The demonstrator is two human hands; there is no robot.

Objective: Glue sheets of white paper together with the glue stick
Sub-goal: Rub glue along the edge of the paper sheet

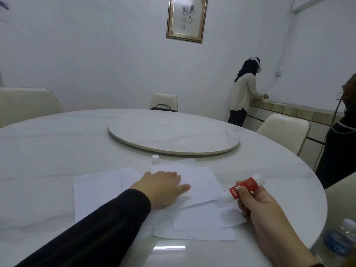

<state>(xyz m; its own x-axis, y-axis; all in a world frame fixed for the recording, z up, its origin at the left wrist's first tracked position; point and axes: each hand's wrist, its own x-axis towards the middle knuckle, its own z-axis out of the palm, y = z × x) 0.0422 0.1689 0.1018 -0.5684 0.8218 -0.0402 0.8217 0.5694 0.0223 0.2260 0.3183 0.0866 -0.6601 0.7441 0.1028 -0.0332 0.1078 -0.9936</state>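
Observation:
Several sheets of white paper (pixel 100 191) lie overlapping on the round white table (pixel 57 151) in front of me. My left hand (pixel 163 186) lies flat, fingers straight, pressing on the top sheet (pixel 200 182). My right hand (pixel 260 211) grips a red and white glue stick (pixel 243 186), which is tilted with its lower end just above the paper's right edge. The stick's white cap (pixel 155 159) stands upright on the table beyond the sheets.
A raised round turntable (pixel 173 134) fills the table's middle. A clear water bottle (pixel 337 245) stands at the near right edge. Cream chairs ring the table. One person stands at a far counter; another person is at the right edge.

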